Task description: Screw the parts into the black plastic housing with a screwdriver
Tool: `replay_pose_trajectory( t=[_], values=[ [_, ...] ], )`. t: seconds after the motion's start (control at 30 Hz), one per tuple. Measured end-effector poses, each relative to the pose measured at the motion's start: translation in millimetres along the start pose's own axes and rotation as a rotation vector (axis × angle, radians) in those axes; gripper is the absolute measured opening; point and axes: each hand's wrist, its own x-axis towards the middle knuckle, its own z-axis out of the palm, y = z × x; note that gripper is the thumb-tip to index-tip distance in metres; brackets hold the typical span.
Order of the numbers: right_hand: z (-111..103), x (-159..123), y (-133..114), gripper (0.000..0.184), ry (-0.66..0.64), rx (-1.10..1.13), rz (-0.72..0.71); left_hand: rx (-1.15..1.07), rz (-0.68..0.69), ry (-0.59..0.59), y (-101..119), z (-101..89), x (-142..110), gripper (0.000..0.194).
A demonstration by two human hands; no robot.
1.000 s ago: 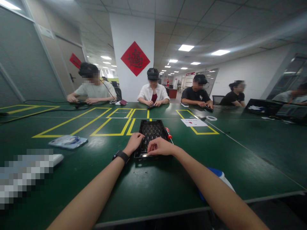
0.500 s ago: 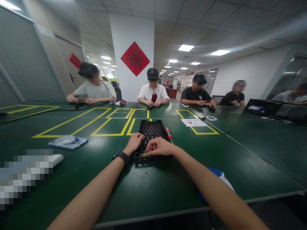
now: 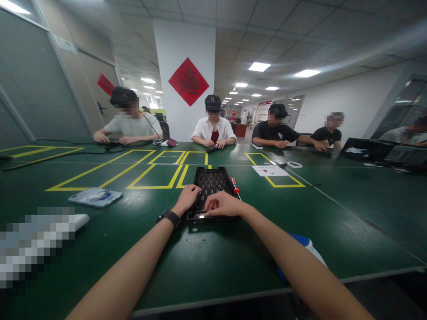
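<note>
A black open plastic case (image 3: 213, 180) with a patterned inside lies on the green table. My left hand (image 3: 188, 198), with a dark watch on its wrist, has its fingers curled on the case's left wall. Inside the near end of the case, my right hand (image 3: 223, 204) is closed, thumb and fingers bent together. What sits between those fingers is hidden. Beside their tips a small bright part (image 3: 200, 216) shows at the near wall. A red-handled screwdriver (image 3: 235, 184) lies against the right side of the case, its shaft partly behind my right hand.
To the left lie a flat pale packet (image 3: 95, 197) and a blurred-out white object (image 3: 80, 219). Under my right forearm is a blue and white item (image 3: 302, 241). A paper sheet (image 3: 269, 170) and a tape roll (image 3: 294, 164) lie farther right. Several people sit across the table.
My hands hold nearly the same place. The small part by my right fingertips looked yellowish and now shines white. Across the table, a person in black has stretched an arm out to the right.
</note>
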Motion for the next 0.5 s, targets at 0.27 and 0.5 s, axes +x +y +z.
replay_pose_trajectory(
  t=[0.27, 0.5],
  values=[
    [0.0, 0.9, 2.4, 0.029, 0.025, -0.020, -0.016, 0.002, 0.003, -0.008, 0.8, -0.9, -0.8, 0.033],
    [-0.9, -0.5, -2.9, 0.028, 0.017, -0.014, -0.029, 0.003, 0.008, 0.001, -0.1, -0.1, -0.8, 0.033]
  ],
)
